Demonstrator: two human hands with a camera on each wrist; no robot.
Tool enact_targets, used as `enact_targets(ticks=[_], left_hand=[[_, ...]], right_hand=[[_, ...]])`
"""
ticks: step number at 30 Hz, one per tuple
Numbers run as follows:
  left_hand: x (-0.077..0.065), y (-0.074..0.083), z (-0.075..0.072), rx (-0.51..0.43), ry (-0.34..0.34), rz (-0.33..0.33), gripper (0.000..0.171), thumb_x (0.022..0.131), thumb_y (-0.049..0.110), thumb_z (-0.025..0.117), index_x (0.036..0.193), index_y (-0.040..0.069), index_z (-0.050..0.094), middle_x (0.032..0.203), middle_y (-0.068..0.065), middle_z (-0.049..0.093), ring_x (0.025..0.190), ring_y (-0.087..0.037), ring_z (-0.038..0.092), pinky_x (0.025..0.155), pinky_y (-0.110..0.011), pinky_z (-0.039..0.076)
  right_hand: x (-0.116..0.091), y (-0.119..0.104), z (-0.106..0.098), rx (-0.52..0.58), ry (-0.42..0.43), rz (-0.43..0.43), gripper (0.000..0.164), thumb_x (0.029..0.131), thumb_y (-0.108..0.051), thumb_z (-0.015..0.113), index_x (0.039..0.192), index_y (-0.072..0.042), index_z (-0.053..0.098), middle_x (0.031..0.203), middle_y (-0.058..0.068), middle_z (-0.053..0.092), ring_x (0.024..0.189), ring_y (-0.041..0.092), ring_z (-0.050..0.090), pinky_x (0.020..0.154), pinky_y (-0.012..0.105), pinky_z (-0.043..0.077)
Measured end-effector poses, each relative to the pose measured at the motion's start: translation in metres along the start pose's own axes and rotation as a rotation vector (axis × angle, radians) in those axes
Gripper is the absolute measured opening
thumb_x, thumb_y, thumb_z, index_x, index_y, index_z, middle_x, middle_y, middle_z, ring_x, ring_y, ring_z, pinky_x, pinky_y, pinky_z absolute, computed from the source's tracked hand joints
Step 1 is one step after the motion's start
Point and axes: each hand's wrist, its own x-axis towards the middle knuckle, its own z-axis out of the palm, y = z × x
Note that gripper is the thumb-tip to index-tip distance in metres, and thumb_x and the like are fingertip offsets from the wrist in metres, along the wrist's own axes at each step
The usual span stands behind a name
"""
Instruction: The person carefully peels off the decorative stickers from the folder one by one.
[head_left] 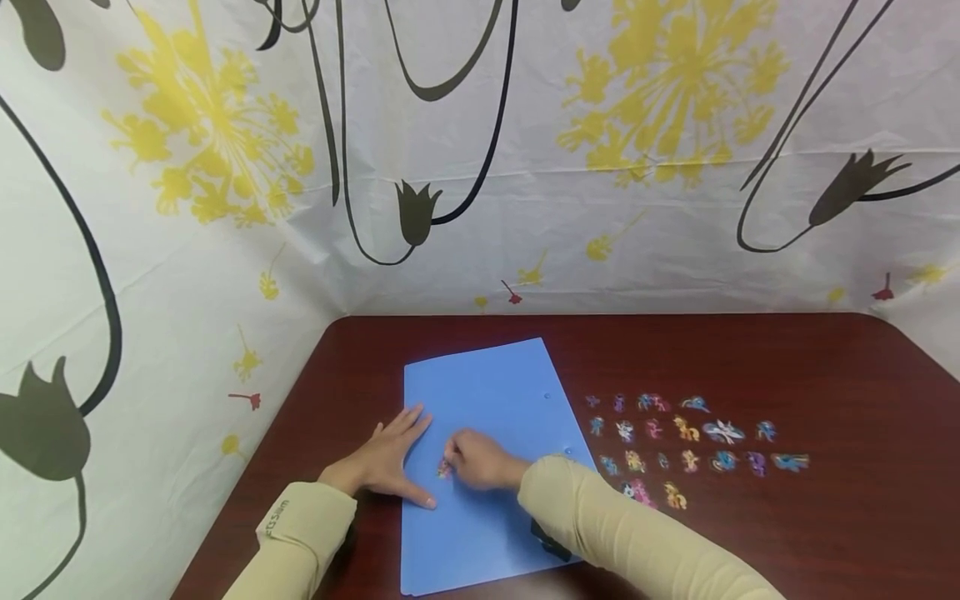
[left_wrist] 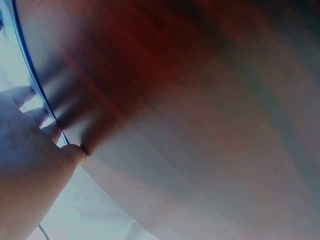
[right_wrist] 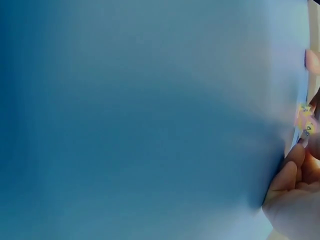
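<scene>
A blue folder (head_left: 487, 392) lies on the dark red-brown table. Spread across its left edge, the left hand (head_left: 386, 462) presses down with straight fingers, the thumb on the blue surface. The right hand (head_left: 482, 460) is over the folder's middle left, its fingers curled. Between its thumb and fingers it pinches a small pink and yellow cartoon sticker (right_wrist: 306, 120), close to the blue surface. The same sticker (head_left: 444, 469) shows just left of the right fingertips in the head view. In the left wrist view, the left hand's fingers (left_wrist: 51, 132) rest along the folder's edge.
Several small colourful pony-shaped stickers (head_left: 686, 428) lie in rows on the table (head_left: 862, 375), right of the folder. A black object (head_left: 551, 542) shows under the right sleeve. A patterned white cloth (head_left: 480, 167) hangs behind and to the left of the table.
</scene>
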Motion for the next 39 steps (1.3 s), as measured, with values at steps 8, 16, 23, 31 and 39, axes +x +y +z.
enact_targets(ticks=[8, 16, 23, 31, 39], left_hand=[[0.003, 0.004, 0.000, -0.004, -0.004, 0.003, 0.115, 0.053, 0.064, 0.071, 0.141, 0.008, 0.022, 0.147, -0.011, 0.011, 0.133, -0.029, 0.005, 0.099, -0.060, 0.009], [0.005, 0.007, 0.002, -0.021, -0.009, 0.007, 0.114, 0.053, 0.062, 0.072, 0.141, 0.007, 0.023, 0.147, -0.012, 0.012, 0.133, -0.029, 0.005, 0.099, -0.060, 0.008], [0.008, 0.010, 0.002, -0.009, -0.009, 0.006, 0.115, 0.052, 0.064, 0.071, 0.141, 0.009, 0.023, 0.147, -0.011, 0.012, 0.133, -0.029, 0.005, 0.099, -0.059, 0.008], [0.006, 0.008, 0.001, -0.022, -0.003, 0.007, 0.116, 0.052, 0.064, 0.071, 0.141, 0.009, 0.023, 0.147, -0.012, 0.012, 0.133, -0.030, 0.006, 0.099, -0.059, 0.008], [0.000, 0.003, -0.002, -0.028, -0.007, -0.004, 0.116, 0.053, 0.065, 0.070, 0.141, 0.008, 0.021, 0.147, -0.013, 0.011, 0.133, -0.031, 0.005, 0.099, -0.060, 0.006]], right_hand=[[-0.004, 0.006, -0.005, 0.088, -0.017, 0.026, 0.015, 0.092, -0.008, 0.044, 0.080, -0.009, 0.052, 0.078, -0.003, 0.051, 0.071, 0.011, 0.049, 0.066, 0.027, 0.042], [-0.008, 0.012, -0.011, 0.232, -0.002, 0.062, 0.018, 0.094, -0.011, 0.042, 0.080, -0.010, 0.055, 0.077, -0.004, 0.056, 0.073, 0.012, 0.050, 0.070, 0.030, 0.041], [-0.010, 0.020, -0.016, 0.312, 0.058, 0.077, 0.017, 0.093, -0.010, 0.044, 0.082, -0.008, 0.056, 0.073, -0.001, 0.057, 0.068, 0.012, 0.051, 0.060, 0.026, 0.042], [-0.015, 0.019, -0.022, 0.387, 0.110, 0.095, 0.007, 0.088, -0.007, 0.053, 0.084, -0.006, 0.059, 0.073, 0.001, 0.058, 0.067, 0.012, 0.054, 0.059, 0.024, 0.045], [-0.023, 0.020, -0.028, 0.463, 0.122, 0.066, 0.006, 0.085, -0.006, 0.058, 0.084, -0.003, 0.062, 0.075, 0.003, 0.061, 0.069, 0.013, 0.059, 0.064, 0.026, 0.050]])
